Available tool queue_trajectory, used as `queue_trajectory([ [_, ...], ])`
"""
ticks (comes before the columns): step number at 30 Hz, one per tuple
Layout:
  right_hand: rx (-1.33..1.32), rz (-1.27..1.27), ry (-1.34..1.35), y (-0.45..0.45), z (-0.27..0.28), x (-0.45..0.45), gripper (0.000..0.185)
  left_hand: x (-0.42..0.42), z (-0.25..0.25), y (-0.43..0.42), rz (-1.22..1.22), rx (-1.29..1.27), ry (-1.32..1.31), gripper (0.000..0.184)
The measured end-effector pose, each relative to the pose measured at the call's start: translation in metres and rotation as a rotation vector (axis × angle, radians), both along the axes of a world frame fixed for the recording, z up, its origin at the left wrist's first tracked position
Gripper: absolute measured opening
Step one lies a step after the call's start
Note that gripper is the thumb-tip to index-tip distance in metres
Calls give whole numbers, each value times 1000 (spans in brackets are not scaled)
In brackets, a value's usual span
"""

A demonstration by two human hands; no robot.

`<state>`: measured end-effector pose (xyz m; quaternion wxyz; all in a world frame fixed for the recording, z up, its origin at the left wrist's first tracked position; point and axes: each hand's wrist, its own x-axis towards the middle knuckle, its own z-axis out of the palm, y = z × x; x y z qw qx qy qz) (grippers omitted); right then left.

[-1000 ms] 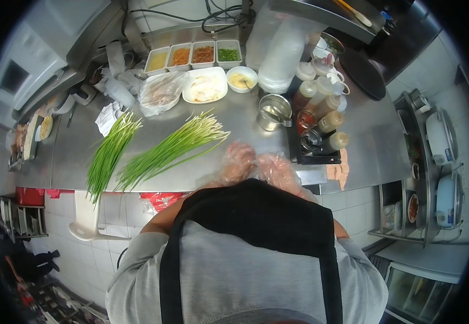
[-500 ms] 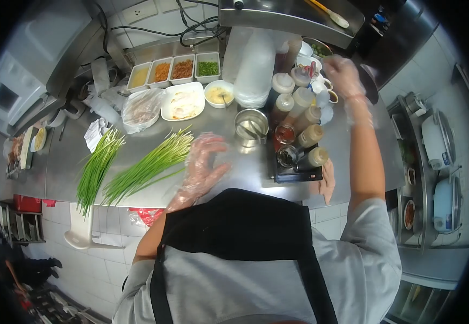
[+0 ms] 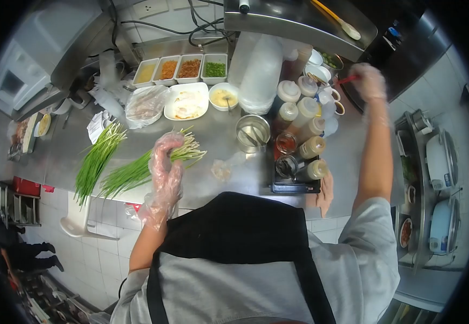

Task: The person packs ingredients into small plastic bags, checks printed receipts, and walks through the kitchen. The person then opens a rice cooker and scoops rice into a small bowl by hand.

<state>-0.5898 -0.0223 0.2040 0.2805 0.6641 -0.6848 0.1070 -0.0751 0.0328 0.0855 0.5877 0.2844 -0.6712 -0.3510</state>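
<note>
My left hand (image 3: 165, 162), in a clear plastic glove, hovers over the white ends of a bunch of green onions (image 3: 132, 171). Its fingers are curved, the thumb apart, and nothing shows in them. A second bunch of green onions (image 3: 95, 167) lies to the left. At the back right, my gloved right hand (image 3: 368, 82) is closed round a red-handled utensil (image 3: 348, 79) that points left over small bowls; its far end is too small to make out. Below it stand several squeeze bottles (image 3: 306, 108). A metal pot (image 3: 253, 134) with a utensil inside stands mid-counter.
Along the back are white trays of chopped ingredients (image 3: 188, 68), a white dish (image 3: 186, 102), a bowl with a spoon (image 3: 223, 97) and a plastic-wrapped stack (image 3: 256, 75). Crumpled clear plastic (image 3: 222, 170) lies near the front. A shelf (image 3: 299, 24) overhangs the back right.
My right hand has moved slightly right, and the red utensil now shows in it. My left hand has moved left and turned, uncovering the crumpled plastic. The view has shifted a little.
</note>
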Motion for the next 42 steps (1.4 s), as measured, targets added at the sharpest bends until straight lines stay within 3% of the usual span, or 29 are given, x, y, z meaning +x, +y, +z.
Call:
queue_trajectory([
  [5,-241,70,-334,138,64,47,15,-29,-4,-2,-358,346,173,31],
  [6,-332,28,-390,163,63,79,11,-37,-4,-2,-456,364,175,34],
  [8,-416,131,-468,197,42,100,13,-52,9,6,-762,634,246,45],
  [10,-370,177,-527,217,21,149,14,-67,12,12,-1104,732,289,53],
  [12,-418,287,-443,219,-34,181,18,-79,26,33,-1093,916,252,56],
  [14,-332,250,-415,210,-69,246,15,-103,5,45,-1117,1052,399,55],
  [15,-247,384,-465,204,-87,262,19,-111,-3,46,-1108,1103,477,54],
  [17,-73,509,-668,192,-99,297,19,-109,-6,45,-783,1412,579,53],
  [19,-35,593,-843,178,-115,310,19,-105,-35,33,-758,1138,518,49],
  [21,-69,678,-1144,165,-136,316,20,-86,-22,25,-648,991,352,43],
  [23,39,522,-1230,157,-132,330,31,-66,10,26,-664,1038,363,39],
  [25,12,578,-1139,137,-159,322,57,-73,-19,16,-615,776,261,48],
  [26,-10,642,-1262,128,-169,328,57,-76,-34,11,-554,641,193,54],
  [29,114,730,-1534,107,-195,325,61,-36,-6,21,-480,606,19,74],
  [31,274,715,-1659,97,-184,336,66,-7,13,29,-456,629,-90,79],
  [32,364,687,-1715,92,-173,335,68,-2,3,27,-445,613,7,79],
  [33,454,653,-1767,93,-152,340,70,6,-3,22,-393,481,-66,76],
  [35,390,705,-1773,98,-120,356,62,24,-16,13,-304,221,-211,72],
  [36,363,775,-1799,95,-113,352,56,21,-53,-7,-311,-86,-283,57],
  [39,228,759,-1772,103,-85,344,52,15,-84,-11,-376,-140,-616,47],
  [40,191,693,-1755,108,-77,338,52,4,-114,-18,-578,115,-403,46],
  [42,121,618,-1734,118,-65,326,53,-15,-133,-25,-614,53,-443,48],
])
